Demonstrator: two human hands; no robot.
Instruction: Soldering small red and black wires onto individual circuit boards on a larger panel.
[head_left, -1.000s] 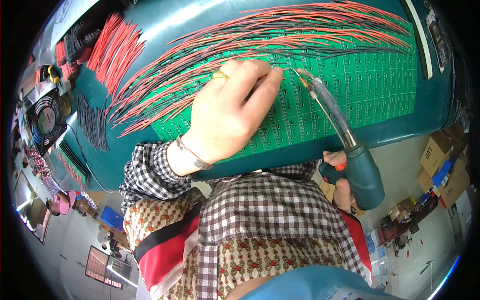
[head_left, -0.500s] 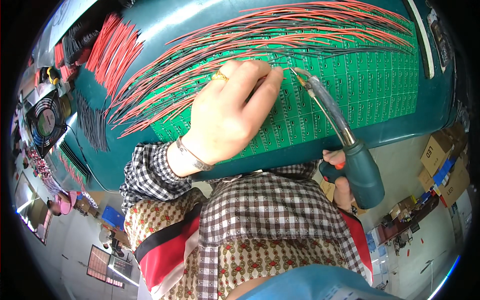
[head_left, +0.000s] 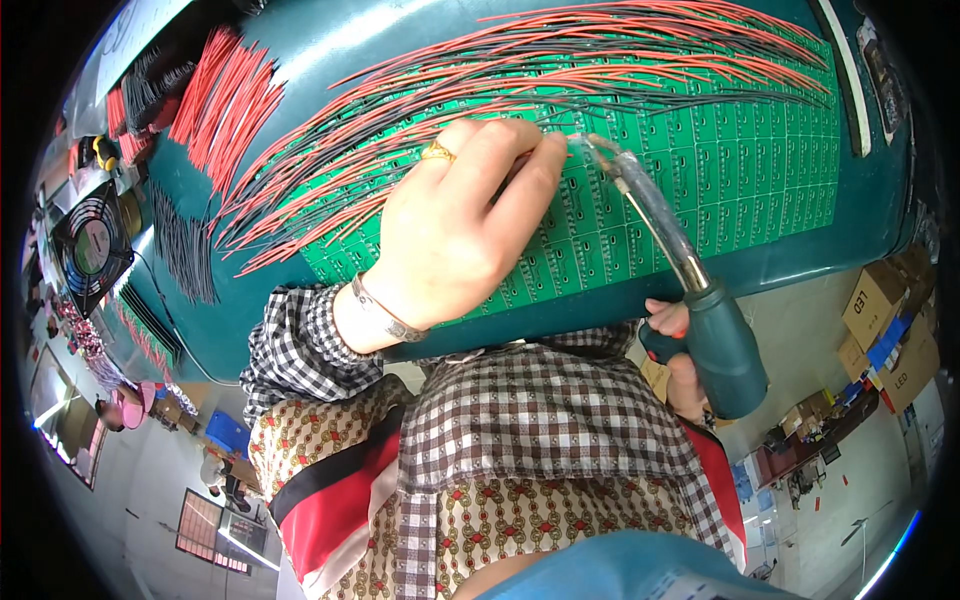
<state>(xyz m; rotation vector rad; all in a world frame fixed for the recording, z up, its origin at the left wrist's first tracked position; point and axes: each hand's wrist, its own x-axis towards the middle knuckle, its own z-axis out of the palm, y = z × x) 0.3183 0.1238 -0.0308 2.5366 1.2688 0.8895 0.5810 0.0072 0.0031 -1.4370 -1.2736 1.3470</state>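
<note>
My left hand (head_left: 460, 215) rests over the green circuit boards (head_left: 700, 180), thumb and fingers pinched together. A bit of red wire (head_left: 569, 155) shows just beyond the fingertips; the rest of the pinch is hidden by the hand. My right hand (head_left: 682, 360) is wrapped round the grip of a dark green soldering gun (head_left: 728, 350). Its metal tube slants up and left, with the tip at the boards close beside my left fingertips. Faint whitish haze blurs the tip. Rows of red and black wires (head_left: 400, 110) fan across the upper and left parts of the boards.
On the green table (head_left: 330, 70), a bundle of red wires (head_left: 225, 110) and a bundle of black wires (head_left: 183, 245) lie at left. A small fan (head_left: 92, 247) stands at the left edge. Cardboard boxes (head_left: 905, 350) are off to the right.
The soldering gun's tip has shifted slightly up and left, closer to my left fingertips, and pale haze has appeared there. My left hand has stayed nearly still.
</note>
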